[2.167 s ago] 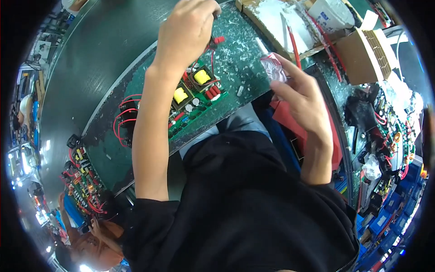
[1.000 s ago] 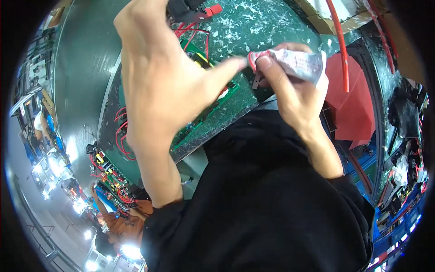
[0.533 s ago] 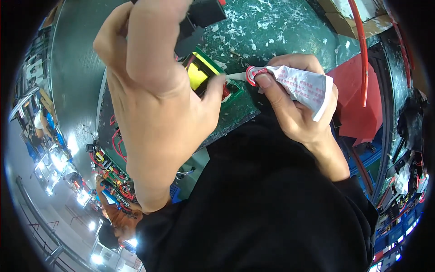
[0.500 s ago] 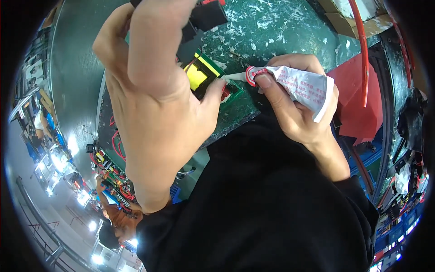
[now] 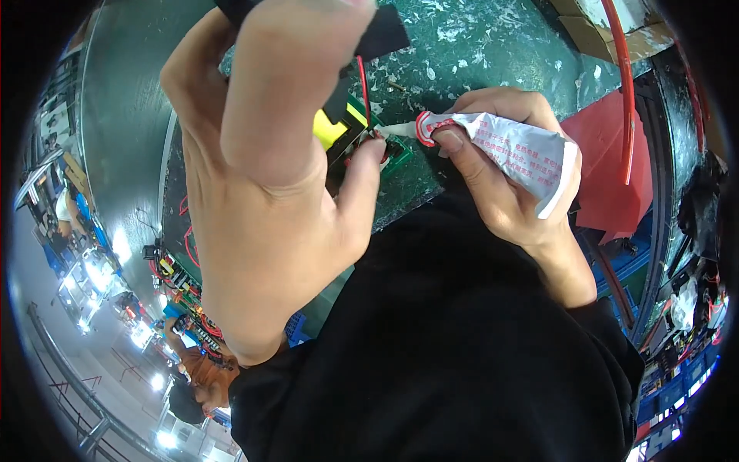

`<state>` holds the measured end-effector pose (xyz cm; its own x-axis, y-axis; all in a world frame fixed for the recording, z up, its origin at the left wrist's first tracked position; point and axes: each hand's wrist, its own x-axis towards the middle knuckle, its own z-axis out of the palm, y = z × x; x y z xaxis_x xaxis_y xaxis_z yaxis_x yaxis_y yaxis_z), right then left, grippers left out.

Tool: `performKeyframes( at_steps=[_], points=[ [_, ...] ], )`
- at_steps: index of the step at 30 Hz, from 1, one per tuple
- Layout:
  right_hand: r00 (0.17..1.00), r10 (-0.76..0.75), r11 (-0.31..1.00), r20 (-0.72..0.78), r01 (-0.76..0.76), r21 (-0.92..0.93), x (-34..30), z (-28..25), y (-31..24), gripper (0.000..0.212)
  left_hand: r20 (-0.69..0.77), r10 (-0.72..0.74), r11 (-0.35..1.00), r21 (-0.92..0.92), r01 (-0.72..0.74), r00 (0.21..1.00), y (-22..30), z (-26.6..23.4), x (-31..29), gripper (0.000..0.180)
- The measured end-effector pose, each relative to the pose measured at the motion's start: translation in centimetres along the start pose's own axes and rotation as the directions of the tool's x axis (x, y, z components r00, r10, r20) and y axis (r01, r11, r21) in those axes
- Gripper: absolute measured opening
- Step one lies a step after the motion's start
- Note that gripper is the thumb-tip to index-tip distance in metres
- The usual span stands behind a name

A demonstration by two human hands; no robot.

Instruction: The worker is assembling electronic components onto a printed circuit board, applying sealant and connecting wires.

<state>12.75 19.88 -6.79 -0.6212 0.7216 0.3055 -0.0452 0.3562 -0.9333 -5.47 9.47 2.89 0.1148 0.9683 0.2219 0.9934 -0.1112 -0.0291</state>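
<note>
Green and flecked with white scraps, the counter (image 5: 469, 46) spreads out beneath and beyond the white tube (image 5: 523, 152). Closest to the viewer, left of the tube, the left hand (image 5: 265, 200) looms large, its thumb tip right by the end of the tube's pale nozzle (image 5: 399, 129); whether its other fingers grip anything, I cannot tell. Below the tube is a black top (image 5: 439, 323). The right hand (image 5: 508, 200) is clamped on the tube, thumb pressed by its red collar (image 5: 425, 128), nozzle pointing left. At the nozzle's end lies a green circuit board (image 5: 399, 156) with a yellow component (image 5: 329, 131), partly hidden. A red wire (image 5: 363, 81) and a black piece (image 5: 387, 35) are beyond it, up and left of the tube. Right of the tube is a red sheet (image 5: 612, 165); beyond the tube, a cardboard box (image 5: 581, 35). Farthest, well left of the tube, is a person in orange-brown (image 5: 212, 376).
</note>
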Motion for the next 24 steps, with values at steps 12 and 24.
performKeyframes(
  at_steps=[12,24],
  points=[
    [0.993,0.111,0.985,0.046,-0.116,0.125,-0.5,-0.2,-0.3,0.023,0.154,-0.319,0.942,0.16,0.295,0.935,2.4,-0.9,0.9,0.101],
    [0.996,0.086,0.996,-0.027,-0.087,-0.023,0.1,0.0,-0.3,0.022,0.35,-0.659,0.719,0.032,0.694,0.666,2.5,0.0,-1.5,0.071]
  ],
)
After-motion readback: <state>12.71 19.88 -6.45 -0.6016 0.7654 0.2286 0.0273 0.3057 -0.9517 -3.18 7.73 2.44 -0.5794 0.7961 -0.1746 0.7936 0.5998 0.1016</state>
